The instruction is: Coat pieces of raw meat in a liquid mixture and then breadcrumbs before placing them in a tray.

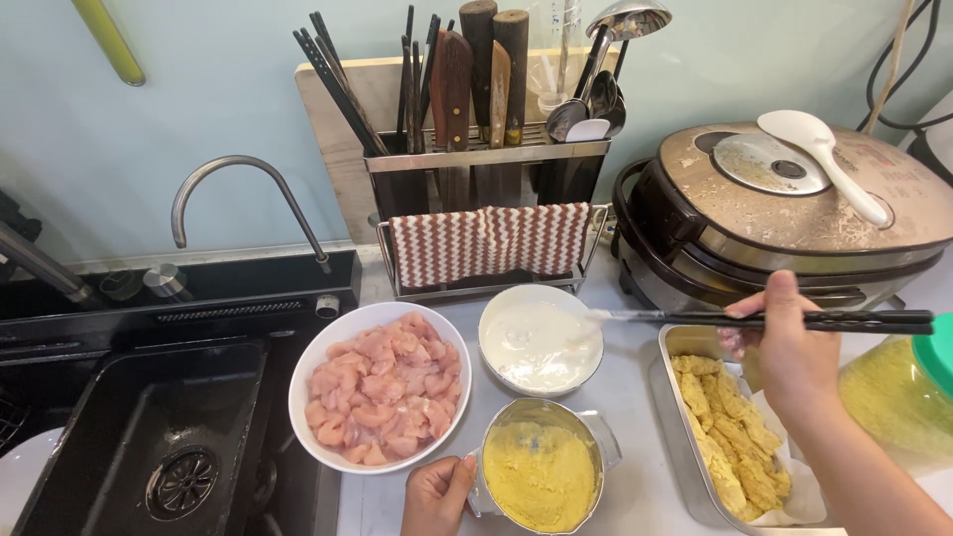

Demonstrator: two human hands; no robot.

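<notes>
Sink (149, 437) at far left of the batter bowl, black, with a curved tap (248, 194) behind. Next, left of the batter bowl and touching its rim or nearly so: white bowl of raw pink meat pieces (380, 387). Just below the batter bowl: steel cup of yellow crumb (541, 476), steadied by the left hand (437, 494), fingers curled against its left wall, thumb near the rim. Batter bowl (541, 342) itself white, part full of pale, smooth batter. Behind it: rack with knives, ladles and a striped cloth (486, 243)

Right of the batter bowl: black chopsticks (764, 320), pinched in the right hand (789, 347), fingers closed round the shafts about midway. Long axis near horizontal, lying left to right; tips pointing left, just over the batter bowl's right rim, whitened with batter; butt ends pointing right toward the green-lidded jar (908, 392). No piece visible between the tips. Below the hand, a steel tray (680, 342) lined with paper and holding crumbed strips (730, 427); behind, a closed electric cooker (794, 213) with a white rice paddle (824, 159) on its lid

Best done, by judgement, with tips kept low over the batter so drips fall back, grip firm yet light, cup held steady, one piece at a time
</notes>
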